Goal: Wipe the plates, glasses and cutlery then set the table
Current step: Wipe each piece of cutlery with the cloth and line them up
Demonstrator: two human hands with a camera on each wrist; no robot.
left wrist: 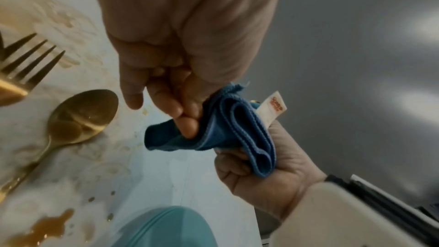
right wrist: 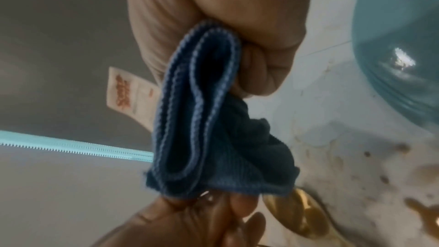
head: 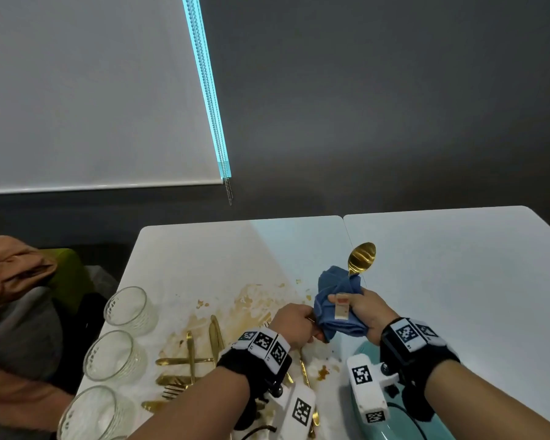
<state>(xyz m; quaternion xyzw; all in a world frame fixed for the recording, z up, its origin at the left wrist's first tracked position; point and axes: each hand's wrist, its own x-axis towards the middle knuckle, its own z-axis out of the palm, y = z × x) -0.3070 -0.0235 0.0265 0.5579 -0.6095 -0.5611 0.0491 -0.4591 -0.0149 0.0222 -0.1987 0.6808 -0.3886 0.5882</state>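
The right hand (head: 367, 315) is curled tight around a bunched blue microfibre cloth (head: 338, 304), its white label (head: 342, 308) facing the camera, raised above the white counter (head: 458, 265). A gold spoon (head: 361, 257) sticks up out of the far end of the cloth, bowl uppermost, while the left hand (head: 294, 325) pinches the handle end at the cloth's near left edge. On the counter's near left, amid brown spills, lie more gold cutlery (head: 191, 360), including a fork (left wrist: 26, 67) and a soiled spoon (left wrist: 80, 117). Three clear ribbed glasses (head: 116, 354) stand in a row along the left edge. A teal plate (head: 391, 417) sits under the right wrist.
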